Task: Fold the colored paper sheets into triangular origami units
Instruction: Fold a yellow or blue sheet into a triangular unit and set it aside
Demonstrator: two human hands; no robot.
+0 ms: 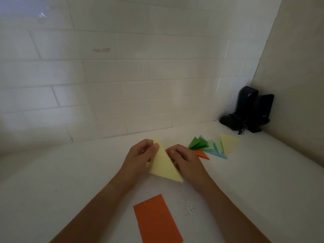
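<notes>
Yellow paper triangle (164, 164), pale, folded flat with crisp edges, held just above the bench (245, 181) between both hands, seemingly for the next fold. Left hand (140, 155) pinches its upper tip; right hand (182, 157) grips the right edge, fingers curled. Finished units (213, 146) piled aside at right; orange sheet (156, 220) waits nearest the person.

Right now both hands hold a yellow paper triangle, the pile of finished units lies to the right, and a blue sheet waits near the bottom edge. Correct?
Not quite: the waiting sheet is orange, not blue, as the head view shows. Both the left hand and the right hand do hold the yellow paper triangle, and the pile of finished units lies to the right.
</notes>
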